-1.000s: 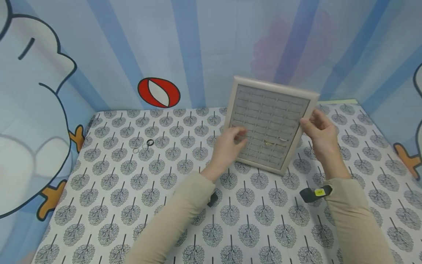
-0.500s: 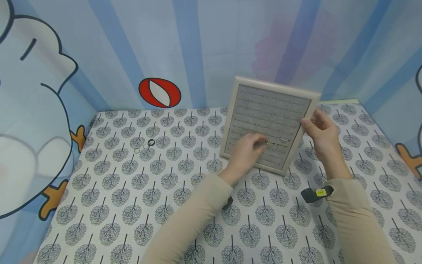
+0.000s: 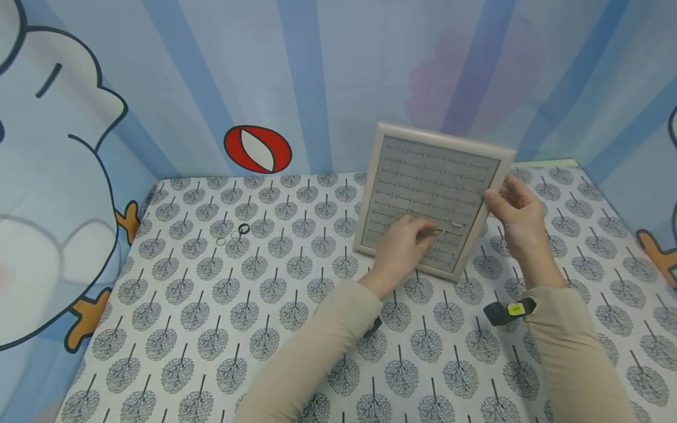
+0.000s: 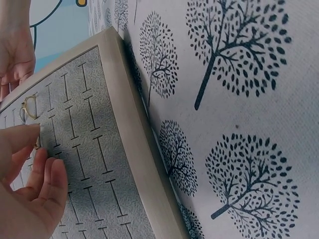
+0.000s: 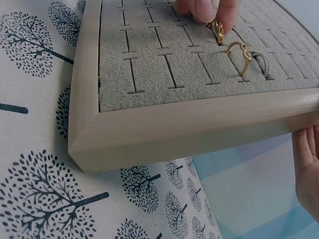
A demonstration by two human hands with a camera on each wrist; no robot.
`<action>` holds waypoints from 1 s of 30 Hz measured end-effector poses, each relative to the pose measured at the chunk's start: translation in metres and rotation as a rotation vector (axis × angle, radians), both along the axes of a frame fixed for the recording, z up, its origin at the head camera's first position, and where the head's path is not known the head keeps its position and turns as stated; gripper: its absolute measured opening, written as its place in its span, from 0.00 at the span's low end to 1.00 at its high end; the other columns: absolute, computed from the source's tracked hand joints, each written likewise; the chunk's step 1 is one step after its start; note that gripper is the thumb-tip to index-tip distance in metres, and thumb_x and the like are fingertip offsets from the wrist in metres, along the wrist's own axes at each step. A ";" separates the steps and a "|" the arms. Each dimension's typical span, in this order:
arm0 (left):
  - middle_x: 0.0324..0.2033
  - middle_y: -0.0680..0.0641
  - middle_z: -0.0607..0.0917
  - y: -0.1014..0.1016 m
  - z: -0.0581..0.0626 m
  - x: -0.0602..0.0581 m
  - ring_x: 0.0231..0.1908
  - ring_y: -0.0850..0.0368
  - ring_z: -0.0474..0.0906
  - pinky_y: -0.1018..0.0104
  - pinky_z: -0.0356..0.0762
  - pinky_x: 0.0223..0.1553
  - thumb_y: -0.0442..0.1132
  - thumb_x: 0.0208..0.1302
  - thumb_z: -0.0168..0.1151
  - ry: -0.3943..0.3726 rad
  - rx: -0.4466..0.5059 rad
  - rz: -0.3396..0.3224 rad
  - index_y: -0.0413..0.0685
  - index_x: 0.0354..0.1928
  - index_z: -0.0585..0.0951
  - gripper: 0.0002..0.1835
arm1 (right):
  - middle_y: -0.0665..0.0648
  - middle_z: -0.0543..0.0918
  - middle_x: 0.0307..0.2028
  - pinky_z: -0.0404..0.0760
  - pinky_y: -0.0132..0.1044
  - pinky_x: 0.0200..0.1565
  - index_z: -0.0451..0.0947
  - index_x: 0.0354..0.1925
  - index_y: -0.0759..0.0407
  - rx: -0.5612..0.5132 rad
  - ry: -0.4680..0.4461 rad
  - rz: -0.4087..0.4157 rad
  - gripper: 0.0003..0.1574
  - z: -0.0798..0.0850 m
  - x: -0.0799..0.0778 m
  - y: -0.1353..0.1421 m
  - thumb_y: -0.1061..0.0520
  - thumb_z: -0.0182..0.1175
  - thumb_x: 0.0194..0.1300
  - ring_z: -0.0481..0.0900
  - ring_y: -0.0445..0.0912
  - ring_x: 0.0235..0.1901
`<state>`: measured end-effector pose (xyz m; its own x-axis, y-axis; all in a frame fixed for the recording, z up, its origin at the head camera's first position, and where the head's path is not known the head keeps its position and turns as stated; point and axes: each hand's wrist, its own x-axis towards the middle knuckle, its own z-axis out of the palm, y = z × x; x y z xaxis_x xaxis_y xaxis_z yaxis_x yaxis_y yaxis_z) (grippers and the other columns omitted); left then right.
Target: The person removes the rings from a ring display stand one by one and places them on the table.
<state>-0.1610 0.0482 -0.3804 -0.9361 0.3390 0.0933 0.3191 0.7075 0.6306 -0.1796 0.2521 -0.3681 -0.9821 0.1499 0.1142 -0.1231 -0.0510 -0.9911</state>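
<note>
A ring display board (image 3: 444,139) with a pale frame and grey slotted padding stands tilted on the cloth-covered table. My right hand (image 3: 520,220) grips its right edge, thumb at the front. My left hand (image 3: 402,247) is in front of the padding, thumb and fingertips pinching a gold ring (image 5: 219,33) at a slot. Right beside it, another gold ring (image 5: 244,59) stands in the padding, with a sparkling silver ring (image 5: 261,65) next to that. Both also show past my left fingertips in the left wrist view. Many other slots hold no ring.
On the left of the tree-print cloth (image 3: 174,288) lie a black ring (image 3: 244,229), a silvery ring (image 3: 221,241) and a fainter pale ring between them. A blue-striped cartoon backdrop (image 3: 338,88) rises behind the table's back edge.
My left hand has moved right across the padding to the gold ring and now pinches it. My right hand and the board have stayed in place.
</note>
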 end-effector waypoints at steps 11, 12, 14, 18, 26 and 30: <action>0.49 0.53 0.82 0.000 0.001 0.000 0.49 0.61 0.78 0.73 0.76 0.53 0.44 0.66 0.57 -0.008 0.001 -0.006 0.54 0.50 0.79 0.13 | 0.39 0.80 0.41 0.75 0.18 0.46 0.69 0.63 0.49 -0.006 0.001 -0.006 0.31 0.001 0.000 -0.001 0.58 0.63 0.62 0.76 0.33 0.44; 0.49 0.53 0.82 0.000 0.001 0.000 0.49 0.61 0.78 0.73 0.76 0.54 0.44 0.66 0.56 -0.010 0.005 -0.006 0.54 0.50 0.79 0.12 | 0.39 0.80 0.41 0.75 0.18 0.46 0.69 0.63 0.49 0.002 -0.004 -0.012 0.31 0.001 0.000 -0.001 0.58 0.63 0.62 0.76 0.33 0.44; 0.48 0.53 0.82 0.000 0.001 0.000 0.50 0.60 0.78 0.72 0.76 0.55 0.44 0.66 0.56 -0.018 0.013 -0.003 0.53 0.49 0.80 0.12 | 0.39 0.80 0.42 0.75 0.18 0.46 0.69 0.63 0.48 0.005 -0.007 -0.010 0.32 0.001 -0.001 -0.001 0.57 0.63 0.62 0.76 0.33 0.44; 0.47 0.53 0.82 -0.001 0.002 0.000 0.49 0.60 0.78 0.70 0.76 0.55 0.44 0.66 0.56 -0.018 0.017 -0.002 0.54 0.46 0.80 0.10 | 0.40 0.80 0.42 0.75 0.17 0.46 0.69 0.63 0.48 0.012 -0.004 -0.007 0.32 0.000 -0.001 0.000 0.57 0.63 0.62 0.76 0.33 0.44; 0.46 0.52 0.83 -0.003 0.002 -0.001 0.49 0.58 0.78 0.68 0.76 0.55 0.44 0.65 0.56 -0.020 0.011 -0.018 0.54 0.43 0.81 0.09 | 0.40 0.80 0.43 0.75 0.16 0.45 0.68 0.64 0.47 0.015 -0.019 -0.001 0.32 0.000 -0.002 0.001 0.57 0.63 0.62 0.76 0.33 0.45; 0.47 0.52 0.83 -0.004 0.002 -0.002 0.50 0.58 0.78 0.68 0.75 0.56 0.44 0.64 0.56 -0.026 0.014 -0.032 0.53 0.44 0.81 0.09 | 0.40 0.79 0.43 0.75 0.17 0.46 0.68 0.64 0.47 0.022 -0.030 -0.004 0.33 -0.001 -0.002 0.001 0.56 0.63 0.62 0.75 0.33 0.45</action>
<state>-0.1632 0.0441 -0.3783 -0.9271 0.3674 0.0741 0.3245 0.6881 0.6491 -0.1813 0.2527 -0.3690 -0.9845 0.1517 0.0879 -0.0933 -0.0287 -0.9952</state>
